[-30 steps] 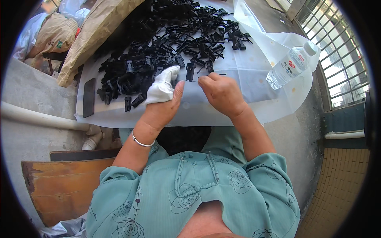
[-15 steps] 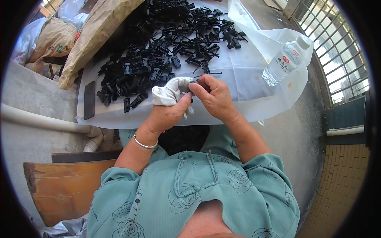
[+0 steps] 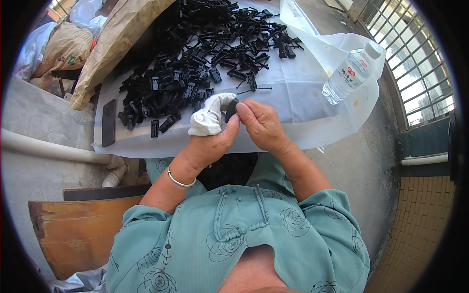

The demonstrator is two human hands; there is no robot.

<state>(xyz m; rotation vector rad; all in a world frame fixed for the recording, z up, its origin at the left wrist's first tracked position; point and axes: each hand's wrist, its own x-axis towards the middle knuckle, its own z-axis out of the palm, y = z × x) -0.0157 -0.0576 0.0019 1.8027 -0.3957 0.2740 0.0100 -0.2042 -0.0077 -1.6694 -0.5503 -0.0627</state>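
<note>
A small black plastic part [image 3: 231, 109] sits between my two hands above the table's near edge. My left hand [image 3: 213, 145], its fingers covered by a white cloth glove [image 3: 207, 120] with the thumb bare, is closed on the part. My right hand [image 3: 264, 125] has its fingers curled and pinches at the part's right end; the fingertips partly hide it. Just beyond the hands, a heap of black plastic parts [image 3: 195, 73] covers much of the table, some with thin prongs sticking out.
White sheeting [image 3: 312, 122] covers the table. A clear water bottle [image 3: 344, 78] lies tilted at the right, and a dark phone [image 3: 109, 122] lies near the left edge. Brown paper [image 3: 115, 53] rises at the far left. A pale pipe [image 3: 53, 146] runs along the left wall.
My right hand has turned and drawn its fingers in, moving slightly down. The black part now shows more upright beside the glove. The heap looks the same.
</note>
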